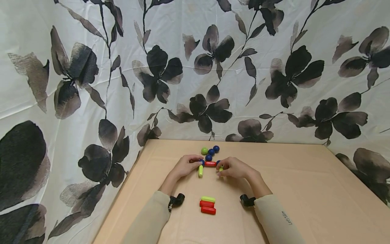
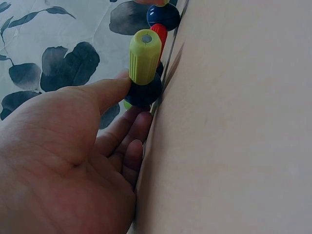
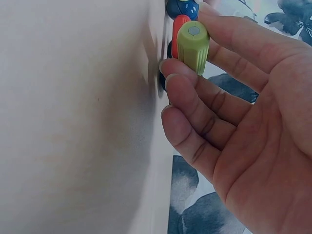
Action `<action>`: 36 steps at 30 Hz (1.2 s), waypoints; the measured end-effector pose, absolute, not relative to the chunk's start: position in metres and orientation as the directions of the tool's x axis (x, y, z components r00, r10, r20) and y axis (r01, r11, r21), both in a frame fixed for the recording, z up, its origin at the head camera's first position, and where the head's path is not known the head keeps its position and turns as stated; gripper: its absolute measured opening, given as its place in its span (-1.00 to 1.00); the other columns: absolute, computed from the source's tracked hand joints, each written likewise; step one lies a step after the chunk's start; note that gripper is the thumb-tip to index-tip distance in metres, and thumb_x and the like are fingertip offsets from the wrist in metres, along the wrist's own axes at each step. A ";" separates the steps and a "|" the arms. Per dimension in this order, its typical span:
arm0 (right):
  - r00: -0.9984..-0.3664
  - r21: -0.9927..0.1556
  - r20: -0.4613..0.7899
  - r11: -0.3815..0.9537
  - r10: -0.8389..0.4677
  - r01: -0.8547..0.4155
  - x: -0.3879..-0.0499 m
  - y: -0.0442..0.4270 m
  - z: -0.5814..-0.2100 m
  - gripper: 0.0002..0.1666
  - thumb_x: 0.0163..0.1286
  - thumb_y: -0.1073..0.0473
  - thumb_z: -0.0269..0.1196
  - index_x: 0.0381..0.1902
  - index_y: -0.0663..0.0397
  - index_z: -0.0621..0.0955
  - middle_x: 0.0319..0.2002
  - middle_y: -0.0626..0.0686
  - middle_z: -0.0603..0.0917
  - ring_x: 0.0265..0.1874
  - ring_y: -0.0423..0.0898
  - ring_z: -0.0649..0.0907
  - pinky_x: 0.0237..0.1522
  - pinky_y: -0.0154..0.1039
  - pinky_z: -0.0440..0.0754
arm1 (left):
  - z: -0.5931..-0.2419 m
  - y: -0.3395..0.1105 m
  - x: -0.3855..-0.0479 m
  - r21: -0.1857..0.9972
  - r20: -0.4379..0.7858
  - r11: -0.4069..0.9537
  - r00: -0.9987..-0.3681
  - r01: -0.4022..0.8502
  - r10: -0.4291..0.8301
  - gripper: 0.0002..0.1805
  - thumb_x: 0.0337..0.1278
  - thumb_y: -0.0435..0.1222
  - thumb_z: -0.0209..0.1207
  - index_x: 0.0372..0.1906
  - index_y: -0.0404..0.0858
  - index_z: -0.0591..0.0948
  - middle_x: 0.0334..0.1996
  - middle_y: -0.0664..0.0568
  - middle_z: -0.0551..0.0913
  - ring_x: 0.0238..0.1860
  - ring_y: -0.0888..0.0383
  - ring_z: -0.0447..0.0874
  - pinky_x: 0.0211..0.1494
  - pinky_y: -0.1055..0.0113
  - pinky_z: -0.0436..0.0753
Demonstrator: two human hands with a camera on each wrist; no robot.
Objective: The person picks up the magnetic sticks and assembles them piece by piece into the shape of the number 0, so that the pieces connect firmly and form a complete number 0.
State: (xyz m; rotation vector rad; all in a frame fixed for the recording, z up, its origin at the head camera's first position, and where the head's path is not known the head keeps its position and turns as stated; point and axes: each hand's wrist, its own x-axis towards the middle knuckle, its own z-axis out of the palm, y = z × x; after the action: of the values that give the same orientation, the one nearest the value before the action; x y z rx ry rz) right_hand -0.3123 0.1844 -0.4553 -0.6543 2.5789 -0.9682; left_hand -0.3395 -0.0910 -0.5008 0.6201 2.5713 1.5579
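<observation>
My left hand (image 1: pixel 186 166) pinches a dark blue ball (image 2: pixel 144 92) at the left end of a joined figure of magnetic balls and rods. A yellow-green rod (image 2: pixel 145 58) with a silver dot in its tip sticks out from this ball. Thumb and fingers of my right hand (image 1: pixel 236 167) pinch another yellow-green rod (image 3: pixel 193 48) at the figure's right end. The blue ball (image 1: pixel 218 162) there is partly hidden by the fingers. Between both hands lies a red rod (image 1: pixel 210 164). Beyond it stand several blue balls (image 1: pixel 208 158) and a light green ball (image 1: pixel 204 150).
Nearer to me on the tan table (image 1: pixel 304 203) lie a loose yellow-green rod (image 1: pixel 208 199) and two red rods (image 1: pixel 208 210), side by side. A white cloth with dark flowers (image 1: pixel 210 112) hangs behind the table's far edge.
</observation>
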 end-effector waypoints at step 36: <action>-0.916 -0.670 -0.055 0.695 -0.397 -0.261 -0.314 0.190 -0.453 -0.77 0.43 0.10 0.39 0.00 -0.09 0.83 -0.25 -0.05 0.77 -0.22 -0.04 0.56 -0.15 -0.14 0.48 | -0.498 -0.091 -0.338 0.862 0.143 0.409 -0.918 0.299 0.370 -0.70 0.46 -0.25 0.25 0.18 -0.17 0.73 -0.01 0.03 0.78 -0.10 0.17 0.61 0.01 0.27 0.59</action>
State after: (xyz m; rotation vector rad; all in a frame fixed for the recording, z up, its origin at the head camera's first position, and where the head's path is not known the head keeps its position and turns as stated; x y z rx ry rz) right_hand -0.3137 0.1903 -0.4530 -0.5319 2.7089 -1.0269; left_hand -0.3380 -0.0906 -0.4984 0.6129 2.5766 1.5547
